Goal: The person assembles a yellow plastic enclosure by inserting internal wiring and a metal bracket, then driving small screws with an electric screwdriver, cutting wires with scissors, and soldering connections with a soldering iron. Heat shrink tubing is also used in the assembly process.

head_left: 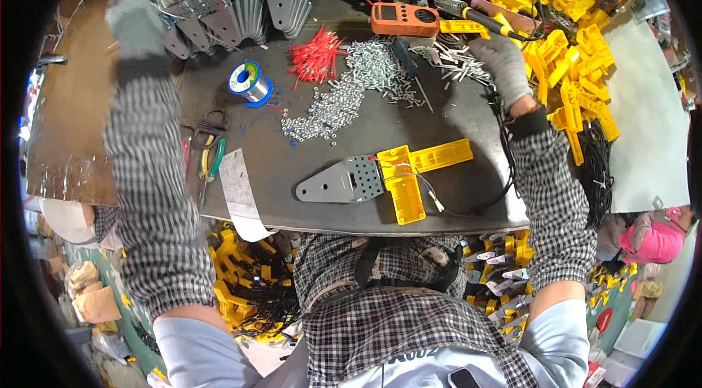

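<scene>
My left hand (pixel 137 16), in a grey glove, is smeared by motion beside a row of grey metal plates (pixel 227 19) with wires; its fingers cannot be made out. On the far right, my gloved right hand (pixel 504 70) curls its fingers by loose metal pins (pixel 461 62) and a heap of yellow plastic parts (pixel 563 66). What it holds, if anything, is hidden. Between my arms lies a grey metal plate (pixel 333 183) joined to an open yellow housing (pixel 404 187). Thin wires cross the housing, and a black cable (pixel 504 194) trails rightward from it.
Across the table lie a solder spool (pixel 251 84), red sleeved pieces (pixel 316 57), loose screws and nuts (pixel 340 99), an orange meter (pixel 404 20), a black-handled tool (pixel 486 20) and a screwdriver (pixel 409 66). Pliers (pixel 212 150) and a pale strip (pixel 241 194) sit near the front edge.
</scene>
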`<state>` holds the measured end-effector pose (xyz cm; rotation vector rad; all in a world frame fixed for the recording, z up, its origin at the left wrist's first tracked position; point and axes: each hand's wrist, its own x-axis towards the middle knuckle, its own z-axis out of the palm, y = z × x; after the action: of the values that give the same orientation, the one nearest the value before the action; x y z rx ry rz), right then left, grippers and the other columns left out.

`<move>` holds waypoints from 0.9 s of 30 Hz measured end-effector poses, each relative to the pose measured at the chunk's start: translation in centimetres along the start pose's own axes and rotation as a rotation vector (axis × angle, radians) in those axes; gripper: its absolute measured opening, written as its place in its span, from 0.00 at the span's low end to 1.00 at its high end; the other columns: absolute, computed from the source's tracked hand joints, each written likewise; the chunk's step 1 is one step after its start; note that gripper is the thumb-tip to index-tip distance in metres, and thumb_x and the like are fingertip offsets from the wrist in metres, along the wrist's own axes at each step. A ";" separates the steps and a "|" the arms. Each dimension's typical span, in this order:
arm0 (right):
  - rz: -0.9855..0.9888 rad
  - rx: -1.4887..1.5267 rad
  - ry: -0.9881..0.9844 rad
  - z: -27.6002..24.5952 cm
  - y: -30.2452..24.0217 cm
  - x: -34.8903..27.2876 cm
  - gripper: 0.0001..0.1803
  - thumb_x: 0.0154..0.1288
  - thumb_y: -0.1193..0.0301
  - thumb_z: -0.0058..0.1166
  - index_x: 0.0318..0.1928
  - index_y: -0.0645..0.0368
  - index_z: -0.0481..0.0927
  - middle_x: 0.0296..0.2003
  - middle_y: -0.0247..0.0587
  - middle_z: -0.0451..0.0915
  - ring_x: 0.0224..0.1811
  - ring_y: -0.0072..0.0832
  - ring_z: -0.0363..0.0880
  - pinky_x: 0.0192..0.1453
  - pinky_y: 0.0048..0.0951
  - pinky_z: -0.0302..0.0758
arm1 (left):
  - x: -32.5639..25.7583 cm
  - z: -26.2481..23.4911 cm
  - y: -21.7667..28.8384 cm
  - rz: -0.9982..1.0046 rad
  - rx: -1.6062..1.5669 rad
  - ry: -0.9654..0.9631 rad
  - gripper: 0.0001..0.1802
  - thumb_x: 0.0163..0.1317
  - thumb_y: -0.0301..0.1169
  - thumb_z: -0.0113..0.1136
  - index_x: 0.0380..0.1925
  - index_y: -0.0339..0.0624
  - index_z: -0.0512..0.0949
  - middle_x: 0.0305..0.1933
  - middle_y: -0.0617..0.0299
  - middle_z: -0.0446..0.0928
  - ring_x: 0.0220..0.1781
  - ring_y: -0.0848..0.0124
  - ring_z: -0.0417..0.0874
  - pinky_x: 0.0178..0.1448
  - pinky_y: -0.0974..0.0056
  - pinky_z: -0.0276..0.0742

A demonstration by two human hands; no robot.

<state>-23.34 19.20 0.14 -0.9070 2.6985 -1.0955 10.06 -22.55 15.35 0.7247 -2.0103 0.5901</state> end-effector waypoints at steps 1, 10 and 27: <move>0.016 0.197 0.025 0.8 0.3 1.6 0.21 0.54 0.65 0.66 0.49 0.56 0.80 0.39 0.39 0.83 0.38 0.31 0.80 0.43 0.29 0.75 | 2.0 1.0 -5.1 0.027 0.074 0.172 0.15 0.64 0.32 0.55 0.51 0.54 0.76 0.38 0.52 0.83 0.38 0.62 0.86 0.39 0.56 0.79; -0.308 0.673 0.459 -2.0 0.6 2.5 0.13 0.66 0.65 0.58 0.40 0.64 0.82 0.32 0.32 0.82 0.29 0.18 0.79 0.33 0.20 0.75 | -11.8 -8.7 20.7 0.179 -1.578 -0.266 0.10 0.65 0.21 0.51 0.45 0.32 0.75 0.43 0.53 0.78 0.42 0.66 0.79 0.45 0.63 0.77; 0.324 0.976 0.085 1.1 -2.3 -11.7 0.15 0.66 0.56 0.53 0.35 0.56 0.81 0.25 0.28 0.77 0.19 0.12 0.67 0.23 0.14 0.63 | -18.6 -4.6 25.4 0.214 -1.350 -1.052 0.08 0.56 0.25 0.61 0.36 0.35 0.78 0.45 0.57 0.74 0.41 0.67 0.79 0.46 0.65 0.76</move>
<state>-12.24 23.73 -0.70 -0.2389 1.8169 -2.0416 3.32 3.50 -1.67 -0.1230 -2.7264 -1.2703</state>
